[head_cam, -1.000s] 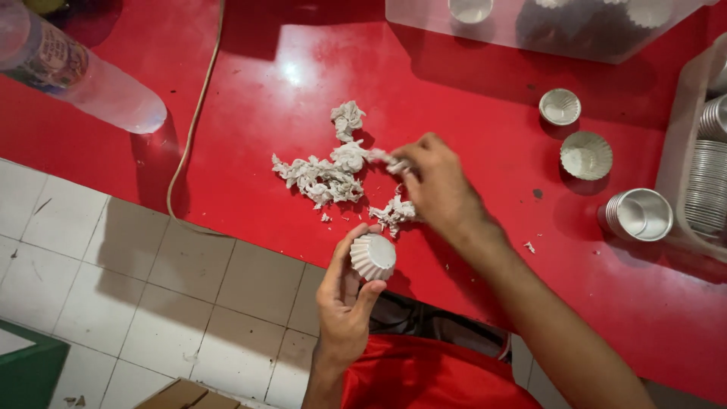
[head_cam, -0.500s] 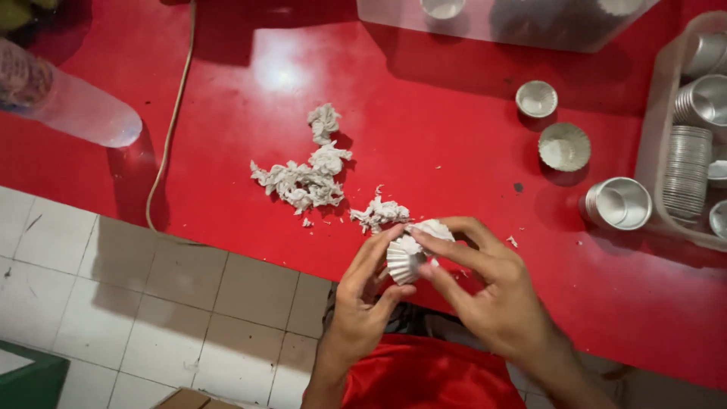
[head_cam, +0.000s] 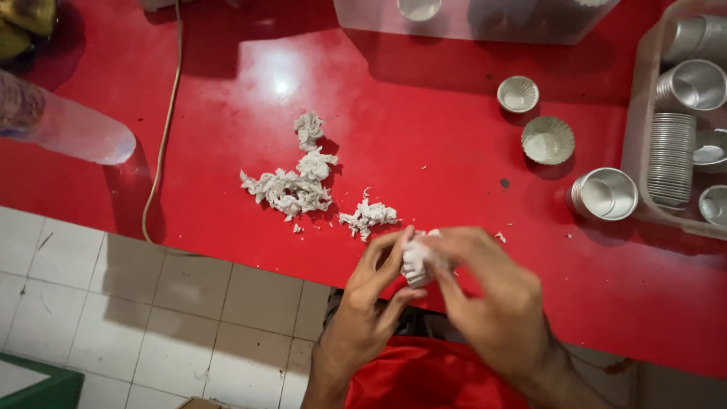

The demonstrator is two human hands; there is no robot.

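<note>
Both hands now meet at the near edge of the red desk [head_cam: 424, 144]. The left hand [head_cam: 363, 310] has its grip closed on a small fluted white paper cup [head_cam: 415, 261], and the right hand [head_cam: 492, 295], which a second ago reached out to the shredded paper scraps [head_cam: 291, 185], has come back and pinches the same cup from the other side. The scraps lie beyond the left grip; metal cups [head_cam: 602, 193] stand beyond the right
</note>
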